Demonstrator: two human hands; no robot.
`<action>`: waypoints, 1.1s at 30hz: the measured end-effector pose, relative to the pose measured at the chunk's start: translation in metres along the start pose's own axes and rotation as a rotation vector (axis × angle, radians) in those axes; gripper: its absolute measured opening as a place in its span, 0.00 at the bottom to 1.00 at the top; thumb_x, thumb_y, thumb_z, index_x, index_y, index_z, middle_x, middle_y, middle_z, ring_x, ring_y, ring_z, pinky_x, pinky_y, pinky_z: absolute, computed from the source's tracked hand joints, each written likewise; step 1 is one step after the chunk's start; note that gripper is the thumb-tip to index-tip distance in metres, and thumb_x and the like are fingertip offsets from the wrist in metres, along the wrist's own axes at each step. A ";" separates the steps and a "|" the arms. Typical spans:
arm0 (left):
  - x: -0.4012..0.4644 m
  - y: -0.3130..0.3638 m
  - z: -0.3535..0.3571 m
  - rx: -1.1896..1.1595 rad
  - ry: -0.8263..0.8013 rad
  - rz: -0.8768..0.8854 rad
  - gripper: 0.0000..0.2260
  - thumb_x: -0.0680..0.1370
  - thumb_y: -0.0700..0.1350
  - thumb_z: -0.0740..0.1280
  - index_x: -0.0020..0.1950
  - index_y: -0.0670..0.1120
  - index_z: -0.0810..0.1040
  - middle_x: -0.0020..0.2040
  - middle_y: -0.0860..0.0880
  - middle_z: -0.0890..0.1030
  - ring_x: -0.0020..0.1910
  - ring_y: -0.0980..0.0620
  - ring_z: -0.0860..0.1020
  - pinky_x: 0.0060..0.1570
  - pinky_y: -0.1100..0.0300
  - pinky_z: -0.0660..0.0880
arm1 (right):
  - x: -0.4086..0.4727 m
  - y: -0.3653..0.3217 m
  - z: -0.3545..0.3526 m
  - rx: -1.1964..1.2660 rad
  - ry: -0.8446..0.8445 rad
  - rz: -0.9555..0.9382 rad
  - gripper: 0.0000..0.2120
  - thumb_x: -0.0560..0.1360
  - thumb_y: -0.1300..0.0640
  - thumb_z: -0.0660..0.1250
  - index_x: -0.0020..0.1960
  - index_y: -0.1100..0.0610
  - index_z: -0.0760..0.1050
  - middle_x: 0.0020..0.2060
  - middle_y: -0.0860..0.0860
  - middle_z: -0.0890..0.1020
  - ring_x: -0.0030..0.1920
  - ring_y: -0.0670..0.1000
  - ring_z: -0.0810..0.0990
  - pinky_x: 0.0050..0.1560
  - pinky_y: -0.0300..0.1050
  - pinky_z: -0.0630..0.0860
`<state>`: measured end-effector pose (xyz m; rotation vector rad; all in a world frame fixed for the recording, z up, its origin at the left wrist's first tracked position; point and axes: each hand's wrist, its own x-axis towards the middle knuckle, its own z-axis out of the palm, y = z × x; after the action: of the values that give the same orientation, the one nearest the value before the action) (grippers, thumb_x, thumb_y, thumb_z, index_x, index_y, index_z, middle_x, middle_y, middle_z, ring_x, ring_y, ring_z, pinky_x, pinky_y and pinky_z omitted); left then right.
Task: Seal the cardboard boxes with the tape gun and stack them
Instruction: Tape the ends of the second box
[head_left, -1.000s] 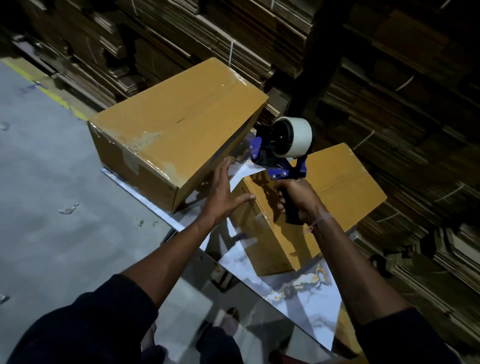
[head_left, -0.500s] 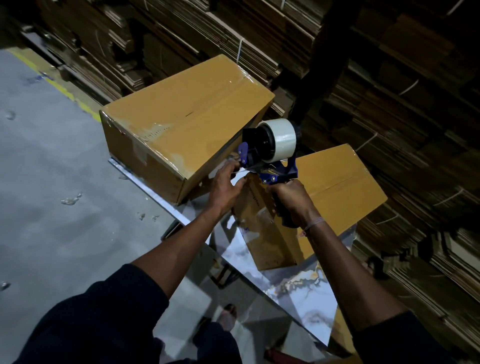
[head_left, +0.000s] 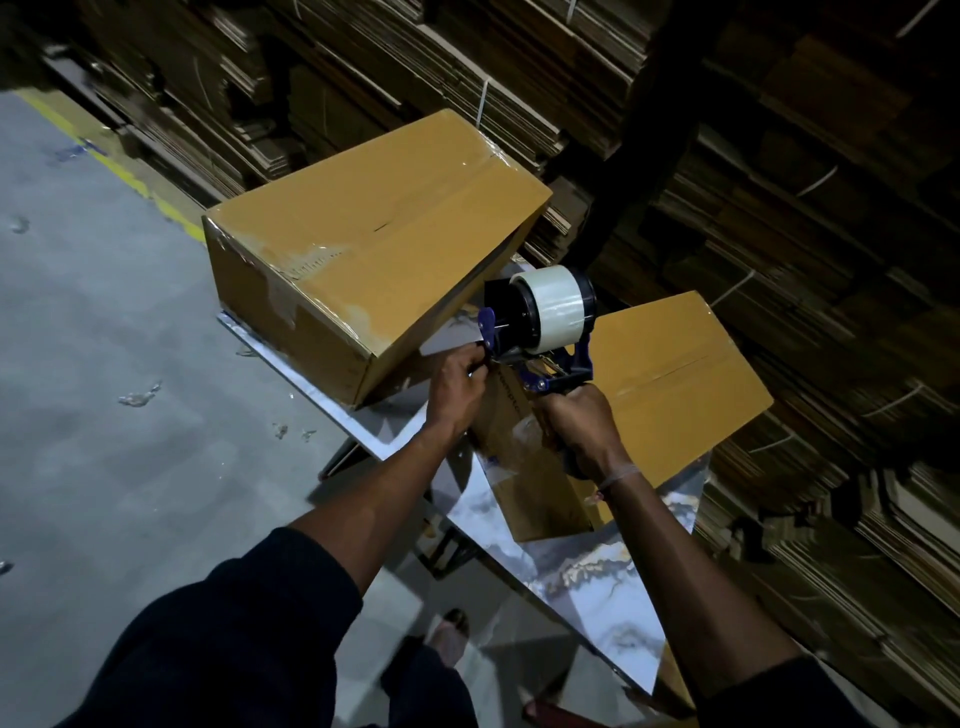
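Right hand (head_left: 579, 431) grips blue tape gun with clear roll (head_left: 540, 325) by its handle, left hand (head_left: 457, 387) pinches its front end, over small brown cardboard box (head_left: 670, 384) at marble-look table (head_left: 587, 566) right edge; box likely light, stiff, hold by sides

Two boxes on the table (head_left: 597, 566): larger box (head_left: 374, 244) left, smaller box (head_left: 670, 384) right (tape gun (head_left: 540, 332) between)

Dim light over a grey concrete floor (head_left: 104, 405), scuffed and dotted with small scraps — a worn yellow line (head_left: 119, 171) runs along its far edge. Behind and to the right rise tall stacks of flattened cardboard (head_left: 779, 234), some bundled with white strapping. A glossy marble-patterned table (head_left: 587, 571) stands on dark folding legs.
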<state>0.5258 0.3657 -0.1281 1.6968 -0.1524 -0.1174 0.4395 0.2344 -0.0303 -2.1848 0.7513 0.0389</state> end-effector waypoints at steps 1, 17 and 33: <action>0.000 0.001 0.000 -0.003 0.007 -0.003 0.15 0.81 0.33 0.65 0.65 0.41 0.83 0.63 0.46 0.83 0.60 0.53 0.78 0.58 0.62 0.72 | 0.000 0.003 0.001 0.000 0.011 -0.001 0.20 0.73 0.60 0.68 0.23 0.54 0.70 0.19 0.53 0.73 0.22 0.54 0.71 0.31 0.49 0.69; 0.014 -0.033 -0.004 -0.440 -0.248 -0.271 0.19 0.81 0.50 0.59 0.66 0.48 0.83 0.63 0.49 0.84 0.66 0.49 0.79 0.73 0.44 0.70 | 0.001 0.018 0.010 0.038 0.012 0.029 0.18 0.72 0.57 0.69 0.32 0.72 0.75 0.25 0.66 0.76 0.27 0.58 0.73 0.33 0.52 0.72; 0.022 -0.022 0.007 -0.429 -0.276 -0.113 0.17 0.85 0.39 0.63 0.67 0.58 0.80 0.66 0.52 0.82 0.69 0.50 0.76 0.72 0.40 0.70 | -0.001 0.020 0.009 0.107 0.001 0.054 0.19 0.71 0.56 0.69 0.33 0.72 0.72 0.27 0.61 0.75 0.29 0.56 0.72 0.33 0.51 0.68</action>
<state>0.5473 0.3573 -0.1503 1.2541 -0.2196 -0.4388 0.4303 0.2312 -0.0498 -2.0634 0.7948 0.0251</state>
